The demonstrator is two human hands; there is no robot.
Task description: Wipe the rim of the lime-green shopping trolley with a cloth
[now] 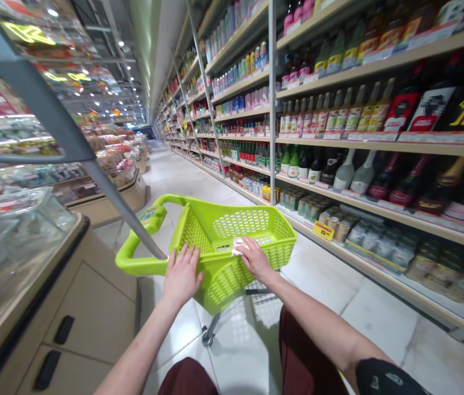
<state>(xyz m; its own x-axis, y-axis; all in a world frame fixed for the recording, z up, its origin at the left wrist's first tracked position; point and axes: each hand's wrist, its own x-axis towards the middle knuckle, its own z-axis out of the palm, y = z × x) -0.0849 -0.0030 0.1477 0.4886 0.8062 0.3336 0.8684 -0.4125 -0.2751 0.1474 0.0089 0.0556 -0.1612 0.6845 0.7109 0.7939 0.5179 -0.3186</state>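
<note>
A bright green plastic shopping cart (252,222) stands sideways before me, its perforated basket holding nothing I can make out. My left hand (182,274) lies with fingers outstretched on the near rim, close to the cart's handle end. My right hand (255,258) presses a crumpled white wipe (239,246) against the same rim, farther along towards the basket's front. The fingers are closed over the wipe and hide part of it. A grey metal frame with a plastic bracket (46,104) rises at the upper left, its lower end meeting the cart beside my left hand.
Long shelves of bottles and cans (380,140) line the right side, with a yellow price tag (323,231) low down. A wood-faced display counter (91,296) with clear bins stands at the left. A tiled aisle (166,164) runs ahead between them.
</note>
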